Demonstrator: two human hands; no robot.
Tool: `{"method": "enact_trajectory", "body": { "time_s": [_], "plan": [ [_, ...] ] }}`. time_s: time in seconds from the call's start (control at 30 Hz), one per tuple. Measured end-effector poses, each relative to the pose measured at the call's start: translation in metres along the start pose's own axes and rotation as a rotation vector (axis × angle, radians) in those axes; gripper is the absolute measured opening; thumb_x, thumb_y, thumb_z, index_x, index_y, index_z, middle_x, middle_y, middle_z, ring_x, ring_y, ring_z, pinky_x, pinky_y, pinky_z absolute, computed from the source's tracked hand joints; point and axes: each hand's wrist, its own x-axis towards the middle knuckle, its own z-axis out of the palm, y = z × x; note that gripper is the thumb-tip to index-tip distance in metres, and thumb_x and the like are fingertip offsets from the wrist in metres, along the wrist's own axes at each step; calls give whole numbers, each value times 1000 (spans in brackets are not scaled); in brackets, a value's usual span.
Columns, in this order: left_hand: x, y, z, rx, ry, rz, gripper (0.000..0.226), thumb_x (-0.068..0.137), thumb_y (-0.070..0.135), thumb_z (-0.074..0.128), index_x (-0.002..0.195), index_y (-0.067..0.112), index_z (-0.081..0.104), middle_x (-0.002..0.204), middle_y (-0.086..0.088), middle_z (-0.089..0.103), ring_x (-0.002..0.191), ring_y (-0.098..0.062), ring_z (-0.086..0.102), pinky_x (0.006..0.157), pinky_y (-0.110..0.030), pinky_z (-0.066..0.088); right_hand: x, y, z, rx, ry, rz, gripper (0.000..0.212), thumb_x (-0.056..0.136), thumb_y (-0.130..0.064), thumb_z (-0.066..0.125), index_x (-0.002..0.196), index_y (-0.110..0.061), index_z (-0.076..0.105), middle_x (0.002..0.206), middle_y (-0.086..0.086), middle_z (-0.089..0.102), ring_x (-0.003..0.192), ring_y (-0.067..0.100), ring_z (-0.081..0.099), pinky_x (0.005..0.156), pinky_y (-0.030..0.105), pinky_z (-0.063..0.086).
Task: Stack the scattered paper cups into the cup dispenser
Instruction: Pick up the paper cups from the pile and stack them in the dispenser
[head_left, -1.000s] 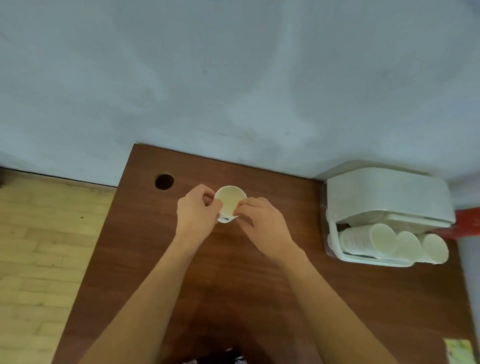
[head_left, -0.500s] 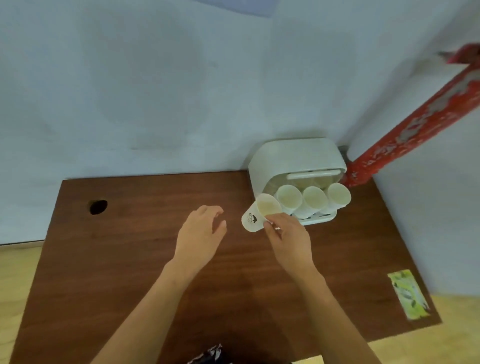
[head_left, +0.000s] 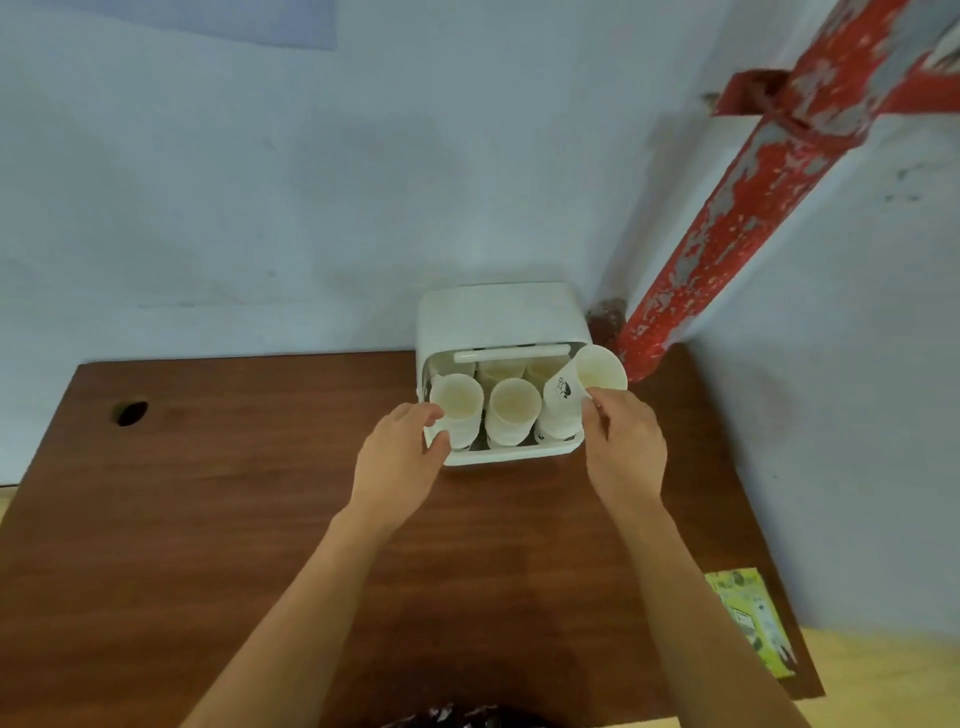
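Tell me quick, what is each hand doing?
Left hand: touching the dispenser's left cup stack; a real hold cannot be told.
Right hand: pinching a paper cup.
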Motion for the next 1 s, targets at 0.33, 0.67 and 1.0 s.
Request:
{"method": "enact_trajectory", "body": {
  "time_s": [0.33, 0.67, 1.0],
  "plan": [
    [26, 24, 24, 103, 54, -83, 31, 93, 31, 54, 123, 23, 58, 114, 8, 59, 96, -12, 57, 78, -31, 49, 46, 39, 24, -292, -307, -160, 27, 102, -29, 44, 106, -24, 70, 103, -3, 69, 90, 18, 51, 74, 35, 45],
    [59, 6, 59, 150, 27, -219, 45, 90, 34, 64, 129, 17, 53, 131, -2, 48, 93, -22, 62, 81, -36, 53, 51, 56, 54, -413, -414, -177, 32, 104, -34, 36, 99, -29, 67, 97, -5, 69, 85, 17, 42, 70, 34, 36],
    [66, 2, 55, 173, 104, -172, 47, 84, 26, 69, 127, 22, 51, 131, 2, 46, 114, -21, 47, 73, -31, 47, 58, 30, 44, -273, -189, -156, 31, 91, -26, 56, 122, -22, 57, 123, 1, 56, 102, 23, 51, 83, 37, 42]
  ]
}}
